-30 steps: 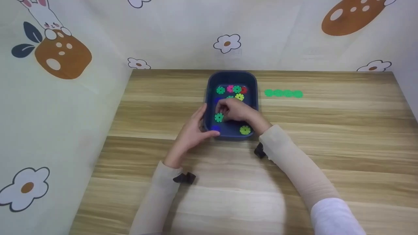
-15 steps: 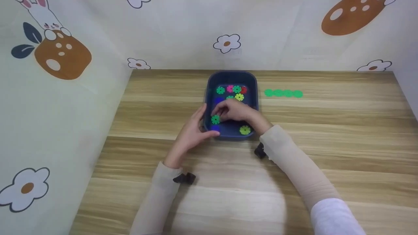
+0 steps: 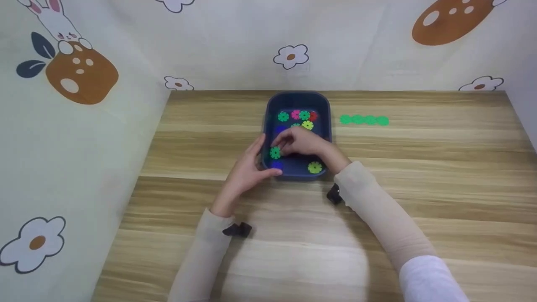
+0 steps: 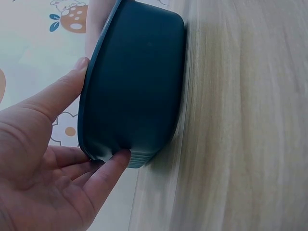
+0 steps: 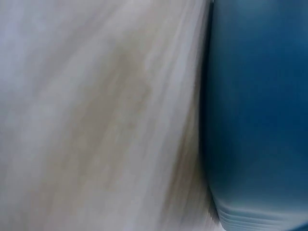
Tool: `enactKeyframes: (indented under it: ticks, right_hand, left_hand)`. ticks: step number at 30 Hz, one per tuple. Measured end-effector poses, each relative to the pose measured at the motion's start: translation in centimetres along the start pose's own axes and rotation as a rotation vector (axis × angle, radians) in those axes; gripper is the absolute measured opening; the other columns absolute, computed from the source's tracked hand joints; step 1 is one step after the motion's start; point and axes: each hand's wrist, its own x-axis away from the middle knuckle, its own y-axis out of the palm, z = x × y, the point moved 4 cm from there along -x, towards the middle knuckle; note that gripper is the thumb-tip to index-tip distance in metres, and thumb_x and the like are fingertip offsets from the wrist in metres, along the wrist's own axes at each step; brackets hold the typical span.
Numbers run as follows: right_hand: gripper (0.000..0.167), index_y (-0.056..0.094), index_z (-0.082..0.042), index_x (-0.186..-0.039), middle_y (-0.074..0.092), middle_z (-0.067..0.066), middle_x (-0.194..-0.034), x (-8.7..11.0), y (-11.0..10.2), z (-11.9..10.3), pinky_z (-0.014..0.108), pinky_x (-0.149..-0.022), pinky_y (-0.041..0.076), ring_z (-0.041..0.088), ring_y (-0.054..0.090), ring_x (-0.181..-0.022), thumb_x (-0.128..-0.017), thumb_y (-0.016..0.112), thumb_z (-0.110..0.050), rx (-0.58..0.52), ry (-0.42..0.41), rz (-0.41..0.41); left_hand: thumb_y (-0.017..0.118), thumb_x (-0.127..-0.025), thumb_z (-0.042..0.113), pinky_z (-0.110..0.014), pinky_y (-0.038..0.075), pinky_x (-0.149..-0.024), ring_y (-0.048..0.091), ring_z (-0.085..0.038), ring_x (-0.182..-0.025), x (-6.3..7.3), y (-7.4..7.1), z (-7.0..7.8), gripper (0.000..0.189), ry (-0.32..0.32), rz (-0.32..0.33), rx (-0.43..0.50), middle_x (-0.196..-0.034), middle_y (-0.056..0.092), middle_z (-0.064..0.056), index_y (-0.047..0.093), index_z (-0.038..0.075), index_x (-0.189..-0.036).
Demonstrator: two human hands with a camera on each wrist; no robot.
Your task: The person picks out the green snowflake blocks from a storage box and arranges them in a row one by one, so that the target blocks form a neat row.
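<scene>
A dark blue plastic tub (image 3: 300,100) stands on the wooden table. My left hand (image 3: 245,170) holds its near left corner, thumb over the near rim and fingers along the left side. In the left wrist view, the left hand (image 4: 53,163) has its fingertips against the tub's outer wall (image 4: 137,82). My right hand (image 3: 304,140) reaches over the right rim into the tub. Its fingers pinch a green notched snowflake disc (image 3: 275,152) near the left wall. Blue discs (image 3: 276,165) lie by the left thumb and beyond the right hand. The right wrist view shows only the tub's outside (image 5: 260,110) and table.
More notched discs lie in the tub: a pink one (image 3: 295,114), yellow ones (image 3: 307,125), a red one (image 3: 314,116) and several green ones (image 3: 283,116). Right of the tub, a row of joined green discs (image 3: 363,120) lies on the table (image 3: 419,176). A patterned wall covering (image 3: 235,46) borders the table.
The green disc at my right fingertips has shifted slightly left inside the tub, and the right fingers have extended that way. My left hand has kept its place on the tub.
</scene>
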Motion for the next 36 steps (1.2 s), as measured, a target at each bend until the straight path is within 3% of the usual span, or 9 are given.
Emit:
enactKeyframes:
  ticks: [17, 26, 36]
  right_hand:
    - [0.028, 0.072, -0.004, -0.117, 0.074, 0.017, -0.107, 0.7, -0.7, 0.1, 0.026, -0.082, 0.056, 0.017, 0.066, -0.091, -0.090, 0.069, -0.003, -0.054, 0.045, 0.066]
    - [0.029, 0.073, -0.007, -0.118, 0.075, 0.014, -0.110, 1.5, -1.6, -0.7, 0.020, -0.076, 0.054, 0.016, 0.067, -0.093, -0.089, 0.071, -0.007, 0.001, 0.036, 0.122]
    - [0.026, 0.073, -0.007, -0.116, 0.074, 0.013, -0.114, 2.8, -3.5, -1.3, 0.032, -0.085, 0.060, 0.018, 0.072, -0.090, -0.090, 0.070, -0.007, 0.018, 0.002, 0.215]
  left_hand:
    - [0.083, -0.081, 0.033, -0.047, 0.023, -0.126, 0.024, -0.030, -0.153, 0.0, 0.3, 0.2, 0.101, 0.010, 0.003, -0.015, -0.167, 0.021, -0.012, 0.022, 0.013, -0.159]
    - [0.085, -0.080, 0.031, -0.045, 0.025, -0.125, 0.025, -0.030, -0.153, -0.1, 0.2, -0.2, 0.101, 0.020, 0.020, 0.002, -0.166, 0.022, -0.014, 0.024, 0.012, -0.159]
    - [0.084, -0.080, 0.033, -0.045, 0.028, -0.124, 0.029, -0.030, -0.152, 0.0, 0.1, -0.1, 0.102, -0.003, 0.012, -0.004, -0.167, 0.021, -0.011, 0.023, 0.014, -0.160]
